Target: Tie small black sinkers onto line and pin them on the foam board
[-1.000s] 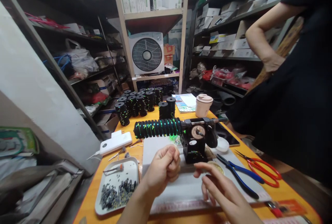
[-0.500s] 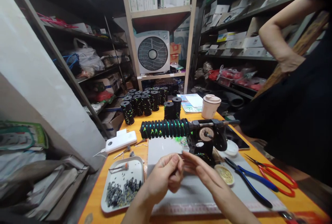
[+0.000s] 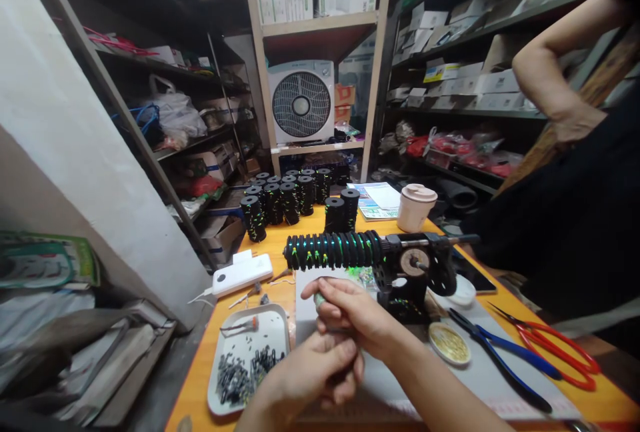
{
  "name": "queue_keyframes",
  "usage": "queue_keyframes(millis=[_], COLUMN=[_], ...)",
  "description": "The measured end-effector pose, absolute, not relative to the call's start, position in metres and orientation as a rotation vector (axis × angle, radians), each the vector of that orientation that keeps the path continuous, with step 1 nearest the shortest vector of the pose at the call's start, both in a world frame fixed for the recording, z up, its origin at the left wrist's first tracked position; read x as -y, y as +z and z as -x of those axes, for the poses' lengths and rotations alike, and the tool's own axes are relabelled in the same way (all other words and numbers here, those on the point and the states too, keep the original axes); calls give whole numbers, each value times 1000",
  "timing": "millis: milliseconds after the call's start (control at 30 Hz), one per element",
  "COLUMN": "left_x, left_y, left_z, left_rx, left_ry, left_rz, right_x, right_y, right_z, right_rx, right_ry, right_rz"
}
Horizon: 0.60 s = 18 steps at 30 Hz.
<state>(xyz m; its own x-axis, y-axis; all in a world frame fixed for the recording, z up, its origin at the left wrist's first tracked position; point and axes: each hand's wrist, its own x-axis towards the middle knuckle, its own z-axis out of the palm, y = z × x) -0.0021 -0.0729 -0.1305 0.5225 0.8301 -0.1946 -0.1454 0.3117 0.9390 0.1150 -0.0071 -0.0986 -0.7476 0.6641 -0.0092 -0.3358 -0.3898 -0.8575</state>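
My left hand (image 3: pixel 323 369) is closed, its fingers curled in; anything inside is hidden. Just above and touching it, my right hand (image 3: pixel 353 312) pinches thumb to index finger. A small greenish thing (image 3: pixel 319 299) shows at those fingertips, too small to name. Behind the hands, a ridged black foam roll (image 3: pixel 333 250) with green and yellow bits in its grooves sits horizontally on the shaft of a dark winding stand (image 3: pixel 415 265). A grey mat (image 3: pixel 390 382) lies beneath my hands. To their left is a white tray (image 3: pixel 216 395) of small dark parts.
Right of the hands are a dish of golden bits (image 3: pixel 450 344), blue-handled pliers (image 3: pixel 505 349) and red-handled scissors (image 3: pixel 560 349). Several black foam spools (image 3: pixel 287 200), a lidded cup (image 3: pixel 417 209) and a white power bank (image 3: pixel 243 275) stand farther back. A person (image 3: pixel 565 79) stands at right.
My right hand has moved up and left, from beside my left hand to above it, its straight fingers now pinched. My left hand stays closed, lower. The view has shifted slightly.
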Motion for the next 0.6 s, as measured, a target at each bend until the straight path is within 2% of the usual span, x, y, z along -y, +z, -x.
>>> queue_keyframes(millis=[167,433,600], left_x=[79,20,-29], left_y=[-106,-64,-41], left_z=[54,96,93], left_rx=[-938,-1194,-1126], left_ry=[751,1450,1356], left_rz=[-1271,-1216,-1302], right_x=[9,9,9], right_y=[-105,-109,-110], right_z=[-116,-114,-113], right_rx=[1236,1279,1294], right_ry=[2086,2091,2088], right_rz=[496,447,459])
